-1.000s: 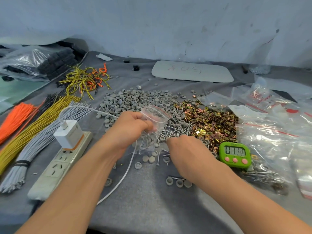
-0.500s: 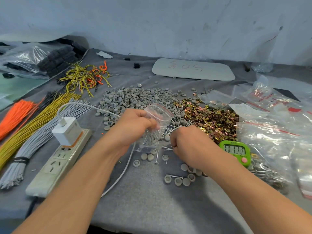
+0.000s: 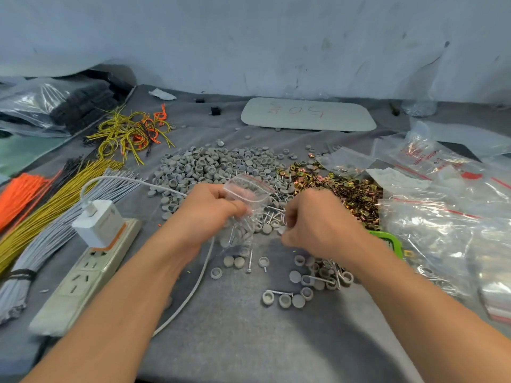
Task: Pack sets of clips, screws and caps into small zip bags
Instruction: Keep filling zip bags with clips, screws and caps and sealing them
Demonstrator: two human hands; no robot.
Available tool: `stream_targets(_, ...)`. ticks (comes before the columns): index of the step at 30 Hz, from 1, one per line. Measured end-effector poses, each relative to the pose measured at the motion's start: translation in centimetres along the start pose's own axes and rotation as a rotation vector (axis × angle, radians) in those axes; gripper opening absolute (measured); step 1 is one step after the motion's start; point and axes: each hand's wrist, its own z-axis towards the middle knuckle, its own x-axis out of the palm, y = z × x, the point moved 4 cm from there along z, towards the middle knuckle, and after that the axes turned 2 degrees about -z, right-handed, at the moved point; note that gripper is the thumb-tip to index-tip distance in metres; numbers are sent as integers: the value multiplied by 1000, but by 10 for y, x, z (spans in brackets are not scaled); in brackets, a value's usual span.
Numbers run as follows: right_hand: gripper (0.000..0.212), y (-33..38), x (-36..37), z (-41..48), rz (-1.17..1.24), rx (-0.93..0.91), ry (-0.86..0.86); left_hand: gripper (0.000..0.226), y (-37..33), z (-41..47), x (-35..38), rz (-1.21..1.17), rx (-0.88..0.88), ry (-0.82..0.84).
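Head view, looking down at the grey surface (image 3: 249, 341): my left hand (image 3: 207, 214) pinches a small zip bag (image 3: 249, 193) by its side, with the red-striped mouth gaping open and tipped toward my right hand (image 3: 320, 225). The bag hangs just above the surface, between the two hands. Grey caps and a screw show through its clear lower half (with the blur I cannot say which are inside and which lie behind it).

My right hand is curled in, fingertips bunched close to the bag. I cannot tell what they pinch, if anything.

Behind the hands are three loose heaps: a pile of grey caps (image 3: 215, 164), a patch of screws (image 3: 273, 214) next to it, and a heap of brass-coloured clips (image 3: 345, 186) to the right. A few stray caps and screws lie in small groups near my right wrist.

On the right are stacks of empty zip bags (image 3: 442, 236) and a green timer (image 3: 388, 241), mostly hidden by my forearm. To the left, a white charger (image 3: 96, 222) sits in a power strip (image 3: 83, 275), beside grey, yellow and orange wire bundles (image 3: 47, 208). At far left, a big clear sack (image 3: 41, 106) holds dark blocks.
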Motion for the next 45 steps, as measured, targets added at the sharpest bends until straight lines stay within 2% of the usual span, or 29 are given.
stream_targets(3,18,-18,-31,-5,132,59,-201,27,-3,-2,2,-19,50,28)
stream_targets(6,16,-12,-54,-14,201,-5,-321,33,-9,-6,12,16,120,46)
stream_targets(11,17,17,-55,-23,3,-113,-229,36,-17,-11,26,161,206,78)
stream_targets(14,22,27,-52,-25,-45,-190,-189,17,-19,-17,29,285,297,61)
stream_targets(15,22,29,-51,-25,-27,-219,-196,7,-20,-19,31,296,320,77)
stream_targets(17,6,30,-50,-25,68,-257,-208,15,-19,-19,33,268,322,116)
stream_targets(20,24,28,-46,-25,246,-303,-155,7,-21,-17,31,86,253,167)
stream_targets(22,33,26,-49,-24,409,-323,-184,13,-21,-16,29,-26,203,174)
stream_targets(24,36,15,-57,-22,616,-255,-328,23,-19,-15,28,-117,156,176)
stream_targets(26,19,0,-64,-20,711,-108,-479,27,-20,-14,27,-166,126,181)
stream_targets(27,11,-3,-64,-20,678,-55,-453,25,-21,-14,26,-186,116,193)
stream_targets(29,28,-1,-52,-18,565,-3,-234,24,-21,-14,25,-232,112,240)
stream_targets(31,28,3,-40,-17,559,41,-117,24,-21,-14,24,-235,112,267)
stream_targets(35,18,2,-39,-13,959,131,-149,27,-19,-12,18,-192,88,132)
stream_targets(36,19,-1,-41,-11,981,158,-191,28,-18,-10,17,-187,91,107)
stream_targets(38,20,-5,-44,-12,847,208,-269,26,-17,-9,16,-167,100,62)
stream_targets(40,25,-5,-42,-12,881,260,-255,24,-17,-10,14,-149,108,26)
stream_targets(43,30,-6,-38,-12,1078,368,-236,27,-20,-14,13,-174,158,61)
stream_targets(45,29,-1,-35,-12,1032,325,-188,28,-26,-18,15,-195,235,87)
